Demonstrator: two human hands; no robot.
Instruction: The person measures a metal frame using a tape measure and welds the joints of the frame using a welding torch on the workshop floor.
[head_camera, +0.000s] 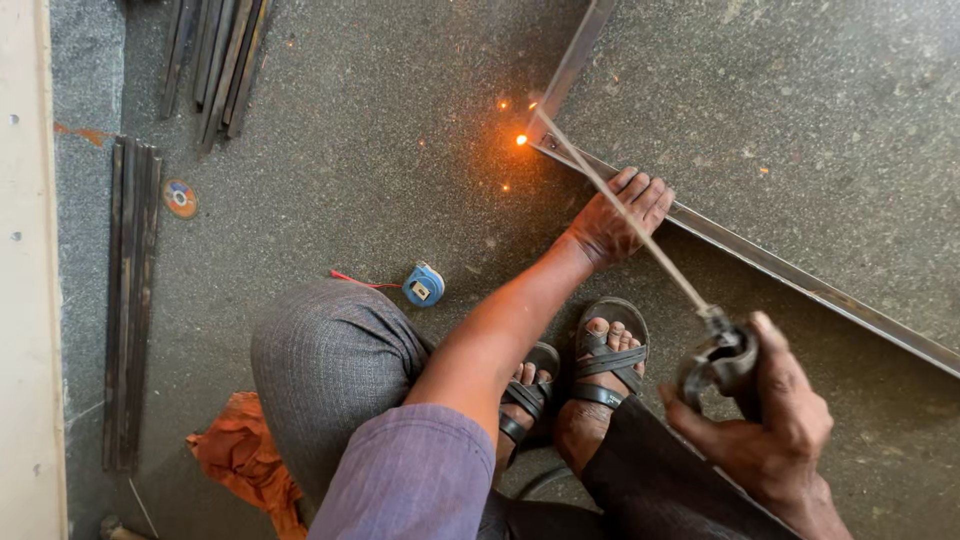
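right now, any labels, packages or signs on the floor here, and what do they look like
Tape measure: on the floor left of the left hand, round blue case with a pale rectangular label on its face, red strap trailing left.
Disc: on the floor by the dark metal bars, round, orange label ring with blue and white centre.
No packages, signs or screens.

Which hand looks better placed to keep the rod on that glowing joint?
The right hand: it grips the holder whose rod reaches the spark. The left hand presses flat on the frame.
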